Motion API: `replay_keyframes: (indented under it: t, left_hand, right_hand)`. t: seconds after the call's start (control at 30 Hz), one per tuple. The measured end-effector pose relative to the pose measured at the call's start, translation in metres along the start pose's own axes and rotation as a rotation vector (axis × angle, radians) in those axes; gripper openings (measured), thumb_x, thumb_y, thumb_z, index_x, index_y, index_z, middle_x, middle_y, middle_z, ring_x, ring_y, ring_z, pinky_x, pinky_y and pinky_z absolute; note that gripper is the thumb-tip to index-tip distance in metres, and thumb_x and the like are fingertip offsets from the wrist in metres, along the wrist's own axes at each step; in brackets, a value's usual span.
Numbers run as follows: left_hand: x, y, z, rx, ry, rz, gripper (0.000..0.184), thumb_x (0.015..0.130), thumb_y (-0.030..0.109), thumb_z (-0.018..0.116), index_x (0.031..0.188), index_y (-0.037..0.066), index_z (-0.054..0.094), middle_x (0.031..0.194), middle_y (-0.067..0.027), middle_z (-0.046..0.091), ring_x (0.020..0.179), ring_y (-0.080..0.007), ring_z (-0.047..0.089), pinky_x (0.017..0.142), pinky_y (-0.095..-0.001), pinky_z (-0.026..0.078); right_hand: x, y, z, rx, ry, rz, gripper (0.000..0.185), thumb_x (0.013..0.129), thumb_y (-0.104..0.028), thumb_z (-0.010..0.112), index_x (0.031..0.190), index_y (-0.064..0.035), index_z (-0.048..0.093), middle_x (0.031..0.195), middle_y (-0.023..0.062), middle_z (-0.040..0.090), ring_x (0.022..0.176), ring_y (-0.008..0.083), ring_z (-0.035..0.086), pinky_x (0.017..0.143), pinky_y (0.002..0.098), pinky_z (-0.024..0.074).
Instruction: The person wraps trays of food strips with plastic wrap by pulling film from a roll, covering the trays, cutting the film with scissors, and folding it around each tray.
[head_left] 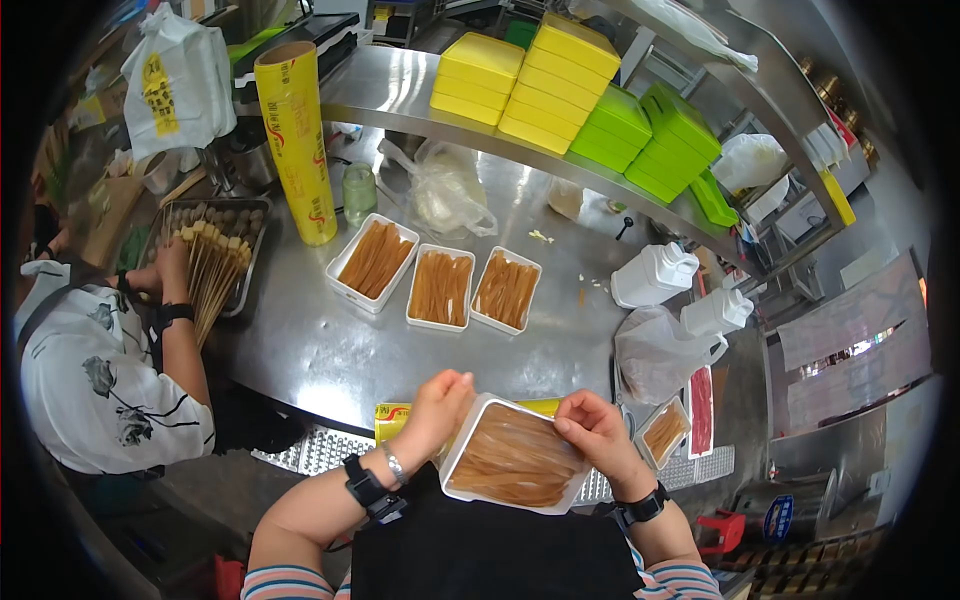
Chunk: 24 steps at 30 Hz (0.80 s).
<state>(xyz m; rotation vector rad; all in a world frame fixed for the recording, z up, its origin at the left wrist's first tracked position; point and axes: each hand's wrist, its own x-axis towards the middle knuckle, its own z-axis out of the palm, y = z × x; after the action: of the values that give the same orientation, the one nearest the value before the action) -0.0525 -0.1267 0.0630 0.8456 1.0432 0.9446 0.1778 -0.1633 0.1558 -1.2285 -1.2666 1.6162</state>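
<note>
A white plastic tray (pixel 452 470) of long brown strips (pixel 515 455) is tilted towards me in front of my black apron. Clear cling film (pixel 550 440) with a whitish sheen lies over the strips. My left hand (pixel 435 412) is closed at the tray's left side, its thumb and fingers pressed together near the upper corner. At the upper right corner, the thumb and forefinger of my right hand (pixel 595 432) pinch the filmed rim. Behind the tray, a yellow-wrapped roll (pixel 391 420) lies along the counter edge, partly hidden by it.
Three white trays of brown strips (pixel 372 260) (pixel 440 287) (pixel 506 290) sit on the steel counter (pixel 330 350). A tall yellow film roll (pixel 293 140) stands behind. White jugs (pixel 652 275) are at right. At left, a co-worker's hand (pixel 172 265) holds skewers (pixel 212 270).
</note>
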Motion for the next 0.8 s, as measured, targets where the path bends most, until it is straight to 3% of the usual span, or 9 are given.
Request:
replay_keyframes:
  t: [0.07,0.23,0.37,0.47,0.53,0.57,0.63,0.73,0.8]
  left_hand:
    - [0.003,-0.002,0.009,0.122,-0.077,0.077,0.023,0.100,0.026,0.052,0.084,0.010,0.054,0.072,0.0073,0.048,0.068,-0.0011,0.043,0.060,-0.0197,0.041]
    - [-0.003,0.013,0.025,-0.300,-0.602,-0.170,0.023,0.101,0.029,0.049,0.086,0.012,0.052,0.079,0.0084,0.048,0.073,-0.0003,0.045,0.063,-0.0211,0.042]
    - [-0.008,0.011,0.030,-0.344,-0.598,-0.286,0.021,0.102,0.030,0.048,0.088,0.014,0.052,0.079,0.0091,0.048,0.076,0.0008,0.045,0.066,-0.0197,0.043]
    - [-0.003,0.012,0.025,-0.254,-0.659,-0.205,0.022,0.100,0.031,0.052,0.092,0.010,0.052,0.083,0.0033,0.056,0.078,-0.0062,0.055,0.068,-0.0236,0.047]
    - [-0.003,0.026,0.018,0.588,-0.637,0.329,0.020,0.097,0.026,0.055,0.097,0.006,0.055,0.089,-0.0075,0.062,0.083,-0.0190,0.062,0.072,-0.0289,0.049]
    - [0.003,0.019,0.008,0.595,-0.645,0.325,0.020,0.097,0.026,0.055,0.097,0.006,0.055,0.089,-0.0075,0.062,0.083,-0.0190,0.062,0.072,-0.0289,0.049]
    - [0.023,0.003,-0.024,1.136,-0.287,0.497,0.021,0.095,0.022,0.056,0.105,0.005,0.058,0.095,-0.0156,0.063,0.090,-0.0274,0.063,0.076,-0.0320,0.050]
    - [0.013,0.027,-0.052,1.087,-0.110,0.467,0.024,0.097,0.012,0.048,0.118,0.005,0.056,0.107,-0.0123,0.064,0.096,-0.0212,0.063,0.086,-0.0336,0.049]
    - [-0.020,0.060,-0.036,0.267,-0.129,0.286,0.035,0.100,0.023,0.047,0.125,-0.001,0.053,0.119,-0.0142,0.061,0.110,-0.0246,0.059,0.095,-0.0363,0.046]
  right_hand:
    - [0.002,0.004,-0.001,-0.019,-0.011,-0.023,0.013,0.093,-0.011,0.065,0.098,-0.0045,0.055,0.089,-0.0028,0.060,0.082,0.0040,0.056,0.073,0.0191,0.0444]
    - [0.005,0.009,0.002,0.022,-0.010,0.006,0.013,0.093,-0.011,0.065,0.097,-0.0042,0.055,0.090,-0.0021,0.062,0.084,0.0041,0.056,0.073,0.0193,0.0448]
    - [0.005,0.008,0.005,0.036,-0.044,0.011,0.012,0.093,-0.011,0.064,0.097,-0.0041,0.055,0.090,-0.0014,0.062,0.084,0.0043,0.057,0.073,0.0191,0.0448]
    - [0.008,0.008,0.005,-0.014,-0.077,0.018,0.012,0.093,-0.011,0.064,0.096,-0.0041,0.056,0.088,-0.0012,0.062,0.084,0.0043,0.057,0.073,0.0185,0.0446]
    - [0.010,0.010,0.002,0.007,-0.072,0.031,0.011,0.093,-0.011,0.064,0.097,-0.0043,0.056,0.088,-0.0015,0.063,0.082,0.0039,0.057,0.072,0.0182,0.0443]
    - [0.010,0.011,0.001,0.017,-0.074,0.049,0.011,0.093,-0.011,0.064,0.097,-0.0045,0.056,0.087,-0.0017,0.063,0.081,0.0035,0.057,0.070,0.0180,0.0440]
    - [0.009,0.013,0.002,0.032,-0.041,0.039,0.012,0.093,-0.013,0.064,0.097,-0.0058,0.055,0.083,-0.0045,0.059,0.075,0.0013,0.053,0.064,0.0166,0.0397]
    - [0.010,0.013,-0.004,0.019,0.014,0.041,0.012,0.094,-0.016,0.064,0.096,-0.0075,0.056,0.078,-0.0067,0.056,0.066,-0.0009,0.048,0.055,0.0154,0.0349]
    - [0.013,0.019,-0.006,0.007,0.054,0.060,0.012,0.094,-0.016,0.064,0.096,-0.0079,0.056,0.076,-0.0063,0.057,0.064,-0.0010,0.047,0.053,0.0156,0.0343]
